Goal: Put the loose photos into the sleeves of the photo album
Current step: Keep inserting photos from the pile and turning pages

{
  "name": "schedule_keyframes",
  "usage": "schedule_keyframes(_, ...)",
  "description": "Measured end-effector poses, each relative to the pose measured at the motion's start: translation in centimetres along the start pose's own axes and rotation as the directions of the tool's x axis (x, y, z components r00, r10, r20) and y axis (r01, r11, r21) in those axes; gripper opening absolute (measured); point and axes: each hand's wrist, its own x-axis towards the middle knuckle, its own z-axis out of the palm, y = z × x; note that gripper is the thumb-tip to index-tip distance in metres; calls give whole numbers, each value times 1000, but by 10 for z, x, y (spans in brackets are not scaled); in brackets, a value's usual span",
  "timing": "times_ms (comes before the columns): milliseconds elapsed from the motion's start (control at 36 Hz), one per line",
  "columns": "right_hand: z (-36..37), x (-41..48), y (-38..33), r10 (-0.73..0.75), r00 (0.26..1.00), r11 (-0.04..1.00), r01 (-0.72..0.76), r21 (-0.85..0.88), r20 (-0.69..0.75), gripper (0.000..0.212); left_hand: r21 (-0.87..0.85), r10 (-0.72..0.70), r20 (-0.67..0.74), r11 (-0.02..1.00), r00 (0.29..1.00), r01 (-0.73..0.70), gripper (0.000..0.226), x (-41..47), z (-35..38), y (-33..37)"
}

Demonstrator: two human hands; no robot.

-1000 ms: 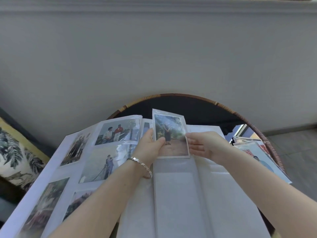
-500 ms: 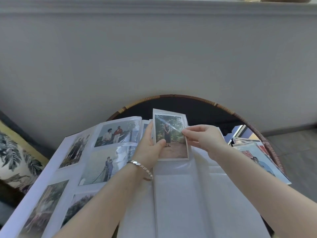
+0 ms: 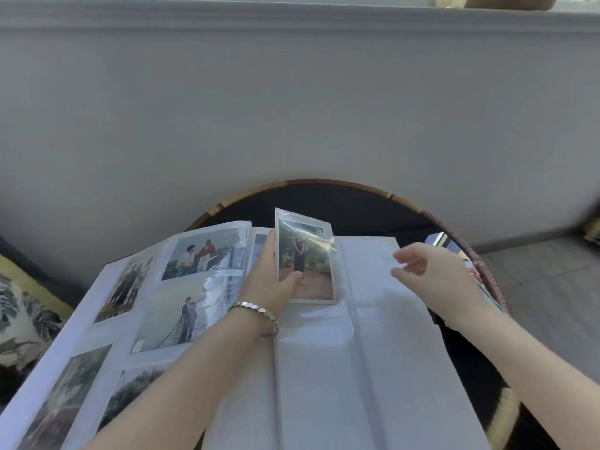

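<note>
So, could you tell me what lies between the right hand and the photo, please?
In the head view, only an empty album sleeve lies between the right hand and the photo.

- The photo album point(image 3: 373, 368) lies open on the round table point(image 3: 324, 183), which stands before the wall point(image 3: 292, 108).
- The photo point(image 3: 308, 264) sits in the top sleeve of the album's right page, beside the spine.
- The left hand point(image 3: 269, 280) holds the photo's left edge, over the spine.
- The right hand point(image 3: 435, 277) hovers over the album's right page, apart from the photo.
- Loose photos point(image 3: 443, 241) lie on the table right of the album.
- A cushion point(image 3: 22, 323) lies left of the album.
</note>
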Motion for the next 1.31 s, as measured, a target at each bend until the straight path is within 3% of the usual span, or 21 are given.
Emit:
schedule_keyframes(83,-29,-8,27,134,991,963,-132,-237,-8,28,77,-8,-41,997,999,11,63,-1,2,0)
schedule_keyframes(167,-45,-13,49,312,950,832,-264,-487,19,56,118,-16,-95,993,995,27,54,-1,4,3)
schedule_keyframes(278,-42,-20,66,444,892,746,-314,-587,87,70,331,-51,-103,940,993,83,60,-4,7,12)
schedule_keyframes(389,-42,-21,75,463,885,824,-408,-393,52,67,646,49,-2,762,999,-36,52,-18,12,20)
schedule_keyframes(472,-46,-21,84,491,869,859,-470,-204,62,62,686,28,138,718,990,-116,48,-36,19,29)
schedule_keyframes(611,-56,-23,101,478,875,878,-479,-1,-83,41,720,-49,249,677,967,-151,71,-73,44,40)
schedule_keyframes(750,-58,-27,111,575,818,789,-544,285,-31,37,820,-122,261,552,958,-153,88,-87,61,31)
schedule_keyframes(889,-59,-32,109,610,790,688,-571,448,70,41,772,-20,202,618,979,-147,68,-87,59,26)
schedule_keyframes(1000,-53,-35,105,578,811,744,-570,348,90,40,711,-3,198,689,980,-142,52,-89,55,23)
schedule_keyframes(1111,-45,-37,91,441,897,898,-440,-22,29,38,666,-30,185,739,982,-103,42,-88,54,24)
schedule_keyframes(1222,-36,-34,85,443,896,881,-426,-208,41,48,661,-53,194,745,980,-91,37,-89,54,26)
schedule_keyframes(1306,-37,-31,87,483,873,860,-458,-223,68,48,656,-56,201,749,978,-92,29,-89,54,25)
